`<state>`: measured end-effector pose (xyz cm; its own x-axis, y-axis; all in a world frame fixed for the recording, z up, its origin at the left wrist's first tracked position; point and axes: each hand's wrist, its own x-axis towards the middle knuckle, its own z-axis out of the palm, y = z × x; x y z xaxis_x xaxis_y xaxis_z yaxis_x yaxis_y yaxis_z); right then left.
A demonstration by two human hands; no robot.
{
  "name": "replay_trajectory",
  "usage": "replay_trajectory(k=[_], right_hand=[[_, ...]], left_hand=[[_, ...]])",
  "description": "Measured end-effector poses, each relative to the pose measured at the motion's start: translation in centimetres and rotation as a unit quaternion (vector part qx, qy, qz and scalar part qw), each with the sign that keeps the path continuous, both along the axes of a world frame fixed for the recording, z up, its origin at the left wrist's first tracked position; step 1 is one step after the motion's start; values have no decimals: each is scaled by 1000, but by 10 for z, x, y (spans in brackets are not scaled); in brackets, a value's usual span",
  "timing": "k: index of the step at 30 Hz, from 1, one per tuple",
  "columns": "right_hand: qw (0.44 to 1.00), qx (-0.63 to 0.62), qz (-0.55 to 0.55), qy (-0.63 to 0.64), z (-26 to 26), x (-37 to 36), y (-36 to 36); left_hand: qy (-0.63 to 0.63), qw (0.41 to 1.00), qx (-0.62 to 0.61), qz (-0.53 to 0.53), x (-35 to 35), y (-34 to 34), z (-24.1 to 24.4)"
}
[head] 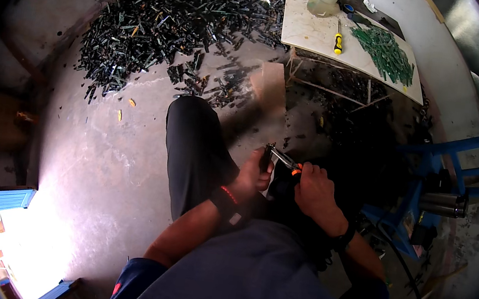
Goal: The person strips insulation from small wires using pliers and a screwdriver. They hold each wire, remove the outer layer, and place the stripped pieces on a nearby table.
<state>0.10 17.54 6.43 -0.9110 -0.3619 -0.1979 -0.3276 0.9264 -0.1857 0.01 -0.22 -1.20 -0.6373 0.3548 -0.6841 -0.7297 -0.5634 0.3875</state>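
Observation:
My left hand (256, 174) is closed around a small dark strip-like piece (266, 158), held upright above my lap. In my right hand (315, 189) is a pair of long-nosed pliers (284, 158) with orange and black handles. The tips of the pliers meet the upper end of the dark piece; whether the jaws are closed on it cannot be told. My palm and fingers hide most of the pliers' handles.
A large heap of dark strip-like pieces (184, 17) covers the floor ahead. A low table (316, 35) bears green strips (386, 53), a yellow-black screwdriver (338, 43) and a plastic container (323, 0). At right stand a blue chair (468, 146) and a metal flask (441, 204).

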Motion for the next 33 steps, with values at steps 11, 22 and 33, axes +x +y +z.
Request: replay_trajectory(k=[11, 22, 33], right_hand=[[996, 25, 2, 83, -24, -3, -2], [997, 29, -8, 69, -24, -1, -5], [983, 108, 59, 137, -40, -4, -14]], left_hand=[[-9, 996, -82, 16, 4, 8, -14], [-29, 997, -74, 21, 2, 9, -19], [-22, 981, -194, 18, 1, 17, -54]])
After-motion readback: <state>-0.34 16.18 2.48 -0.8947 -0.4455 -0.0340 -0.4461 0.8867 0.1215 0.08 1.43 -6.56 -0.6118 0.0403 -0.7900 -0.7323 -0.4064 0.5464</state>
